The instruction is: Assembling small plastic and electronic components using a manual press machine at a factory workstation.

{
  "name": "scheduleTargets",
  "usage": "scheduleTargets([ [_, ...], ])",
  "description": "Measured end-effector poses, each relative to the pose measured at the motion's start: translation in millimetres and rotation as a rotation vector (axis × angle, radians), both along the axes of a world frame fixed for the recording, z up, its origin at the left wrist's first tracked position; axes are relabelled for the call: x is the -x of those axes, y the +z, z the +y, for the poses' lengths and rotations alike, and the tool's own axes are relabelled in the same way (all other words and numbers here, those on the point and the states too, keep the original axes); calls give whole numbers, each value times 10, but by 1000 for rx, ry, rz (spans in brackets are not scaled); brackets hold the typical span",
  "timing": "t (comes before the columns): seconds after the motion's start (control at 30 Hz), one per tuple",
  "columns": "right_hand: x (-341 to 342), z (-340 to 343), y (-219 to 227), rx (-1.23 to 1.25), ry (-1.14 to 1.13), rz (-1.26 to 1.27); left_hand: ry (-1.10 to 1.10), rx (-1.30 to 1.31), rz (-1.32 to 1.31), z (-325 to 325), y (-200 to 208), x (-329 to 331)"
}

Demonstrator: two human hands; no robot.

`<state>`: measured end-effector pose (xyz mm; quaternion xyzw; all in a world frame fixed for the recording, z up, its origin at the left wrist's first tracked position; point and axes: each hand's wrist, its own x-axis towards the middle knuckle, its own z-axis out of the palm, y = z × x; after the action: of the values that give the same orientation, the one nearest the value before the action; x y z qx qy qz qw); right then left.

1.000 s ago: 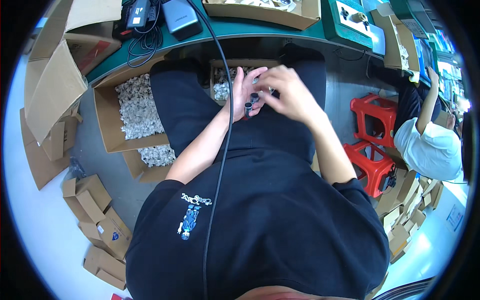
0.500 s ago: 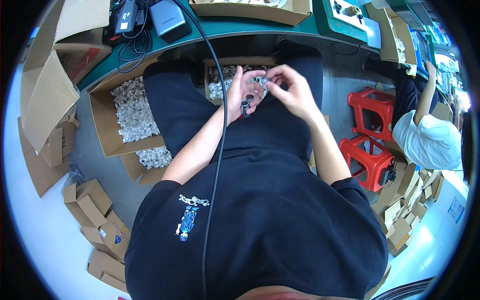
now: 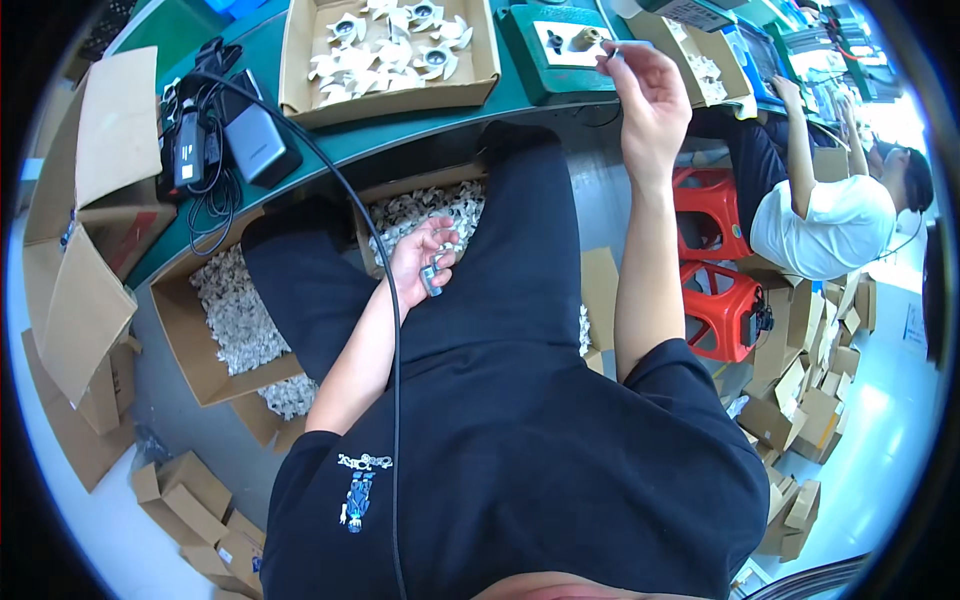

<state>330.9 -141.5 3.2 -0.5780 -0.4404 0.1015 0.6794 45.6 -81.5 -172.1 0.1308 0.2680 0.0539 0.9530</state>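
My left hand (image 3: 422,262) is held above my lap, its fingers curled around a small grey metal cylinder (image 3: 432,282). Above the bench my right hand (image 3: 652,98) reaches out, thumb and forefinger pinched together. A small greyish piece shows at those fingertips, too little of it visible to name. They are right beside a brass knob (image 3: 588,40) on the white-topped green fixture (image 3: 545,75); whether they touch it I cannot tell. White fan wheels (image 3: 398,52), some with dark hubs, lie in a shallow cardboard box (image 3: 400,108) to the left of the fixture.
A black cable (image 3: 350,190) runs down across my left side. Cartons of small white parts (image 3: 235,310) stand by my legs. A grey power block (image 3: 260,140) sits on the green bench. To the right are red stools (image 3: 715,310) and a seated person (image 3: 825,215).
My right hand has left my left hand and moved up and right to the fixture. My left hand has dropped slightly and curled more. The view has shifted, showing more of the bench.
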Motion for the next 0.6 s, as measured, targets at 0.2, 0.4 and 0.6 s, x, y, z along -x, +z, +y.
scheduleTargets([
  [0.2, -219, 327, -118, -108, -186, -43, -6, 16, 47, 15, 29, 10],
  [0.4, -226, 418, -181, -110, -242, -59, -2, 28, 45, 39, -1, 6],
  [0.6, -283, 377, -199, -62, -241, -188, -17, 29, 96, 53, 12, -40],
])
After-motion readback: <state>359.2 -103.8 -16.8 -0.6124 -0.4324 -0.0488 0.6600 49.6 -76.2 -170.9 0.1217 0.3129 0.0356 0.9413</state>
